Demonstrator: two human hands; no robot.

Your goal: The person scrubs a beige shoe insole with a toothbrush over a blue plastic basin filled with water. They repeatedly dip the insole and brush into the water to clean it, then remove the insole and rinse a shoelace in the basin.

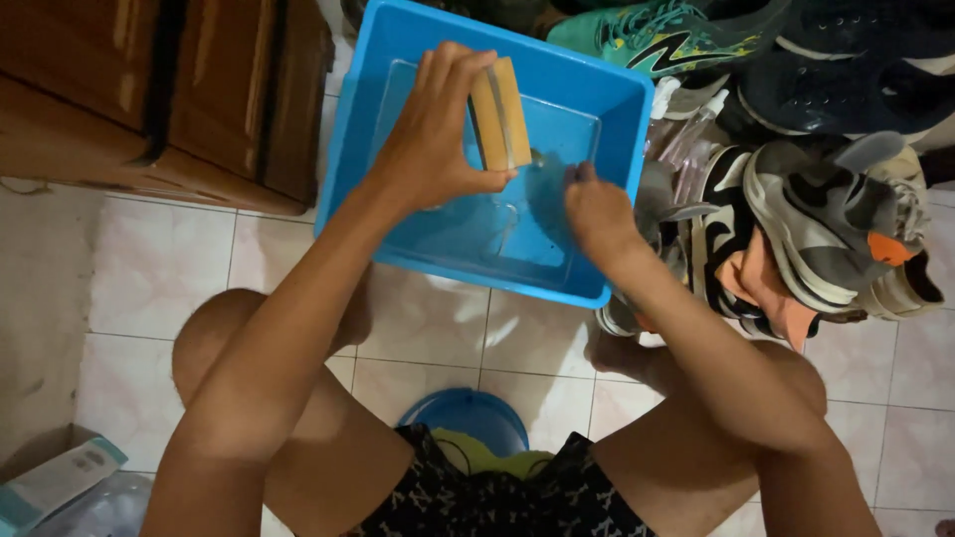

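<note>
**Over the blue tub: brush in one hand, other hand in the water**

Down on the tiled floor, seen from the head camera, a person is squatting with both knees out, a blue plastic tub right in front of them. It's square-ish and has a shallow layer of clear water in it.

Left hand is up over the tub, fingers and thumb clamped around a wooden scrub brush. The brush is held on edge, tan wooden back facing up, above the water rather than in it.

Right hand is lower, down inside the tub near its right wall, fingertips bunched together at the water. Whether it's pinching something small or just dipping, I honestly can't tell, too blurry there.

Stuff around it:
- a pile of shoes to the right, touching the tub's side: a grey camo sneaker with an orange patch, a green sneaker at the top, dark ones next to that
- a brown wooden cabinet at the upper left, just beside the tub
- a small blue stool under the person, between the legs
- a light-coloured box in the bottom left corner
</note>
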